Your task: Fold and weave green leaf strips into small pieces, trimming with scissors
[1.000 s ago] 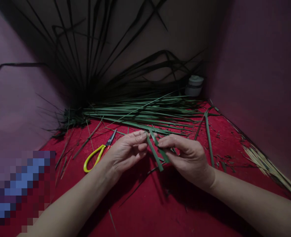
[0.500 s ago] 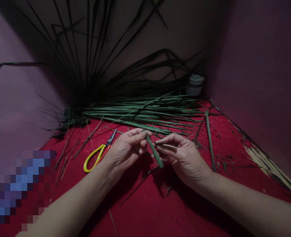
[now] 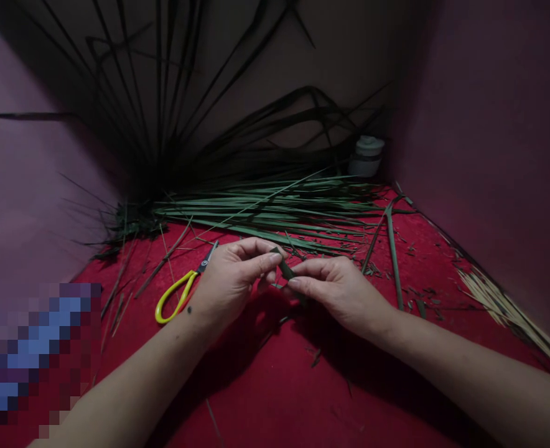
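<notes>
Between my two hands is a short strip of dark green leaf (image 3: 286,267), held just above the red cloth (image 3: 275,386). My left hand (image 3: 242,274) pinches its upper end between thumb and forefinger. On the strip's lower part, the thumb and fingers of my right hand (image 3: 335,286) are closed, hiding some of it. A pair of scissors (image 3: 177,298) with yellow handles lies beside my left wrist, its dark blades pointing away from me and partly covered by that hand.
A pile of long green leaves (image 3: 265,208) lies across the back. Taller dark fronds stand behind it, near a white lidded tub (image 3: 366,155). Pale thin sticks (image 3: 499,305) lie at the right edge, with dark leaf scraps (image 3: 424,298) scattered nearby. A pixelated patch covers the lower left.
My right hand's fingers have come onto the leaf strip's lower part, which stuck out free before. The strip has turned, showing a darker face. The whole view has shifted slightly.
</notes>
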Tool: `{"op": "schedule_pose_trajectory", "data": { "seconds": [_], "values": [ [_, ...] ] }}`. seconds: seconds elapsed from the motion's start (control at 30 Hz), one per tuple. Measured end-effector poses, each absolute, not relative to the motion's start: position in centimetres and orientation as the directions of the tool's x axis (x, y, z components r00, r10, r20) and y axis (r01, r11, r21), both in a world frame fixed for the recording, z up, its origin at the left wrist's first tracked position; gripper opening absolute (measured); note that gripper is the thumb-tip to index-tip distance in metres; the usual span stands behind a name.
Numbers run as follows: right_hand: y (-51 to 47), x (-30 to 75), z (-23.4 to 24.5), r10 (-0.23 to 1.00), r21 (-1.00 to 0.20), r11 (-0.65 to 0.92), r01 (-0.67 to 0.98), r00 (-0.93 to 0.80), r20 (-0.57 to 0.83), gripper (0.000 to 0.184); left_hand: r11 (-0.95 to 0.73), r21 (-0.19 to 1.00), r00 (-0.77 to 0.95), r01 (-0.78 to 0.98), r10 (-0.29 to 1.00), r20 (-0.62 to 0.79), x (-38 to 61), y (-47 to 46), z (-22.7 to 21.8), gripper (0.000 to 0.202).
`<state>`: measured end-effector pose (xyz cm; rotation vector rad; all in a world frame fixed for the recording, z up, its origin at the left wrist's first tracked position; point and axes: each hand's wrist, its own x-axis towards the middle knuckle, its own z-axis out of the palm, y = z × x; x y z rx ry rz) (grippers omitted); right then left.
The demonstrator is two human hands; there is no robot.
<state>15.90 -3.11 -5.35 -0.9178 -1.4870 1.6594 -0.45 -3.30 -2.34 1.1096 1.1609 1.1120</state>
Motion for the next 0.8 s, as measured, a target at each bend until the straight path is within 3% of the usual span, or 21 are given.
{"op": "schedule_pose_trajectory", "data": {
  "seconds": [0.1,0.3,0.57,0.7,0.8],
  "values": [
    [-3.20,15.61,-5.72,0.859,-0.993,-0.101,-0.059,-0.509,-0.057,0.015,0.097,0.992,0.066,-0.079,0.994,-0.092,-0.07,-3.55,-2.44,0.010],
    [-3.29,15.04,-5.87,0.781,-0.902,-0.343,-0.261,-0.613,-0.120,0.018,0.124,0.987,0.087,-0.101,0.990,-0.116,0.10,-3.61,-2.83,0.009],
    [-3.36,14.84,-5.69,0.836,-0.915,-0.267,-0.304,-0.545,-0.063,0.021,0.141,0.971,0.081,-0.195,0.989,-0.127,0.31,-3.64,-2.92,0.035],
    [-3.38,14.89,-5.64,0.857,-0.950,-0.196,-0.243,-0.514,-0.046,0.022,0.205,0.968,0.252,-0.144,0.954,-0.164,0.45,-3.88,-2.92,0.011],
    [-3.44,14.91,-5.73,0.843,-0.952,-0.216,-0.219,-0.533,-0.069,0.023,0.193,0.975,0.282,-0.115,0.947,-0.154,0.54,-4.01,-2.69,0.014]
  ]
}}
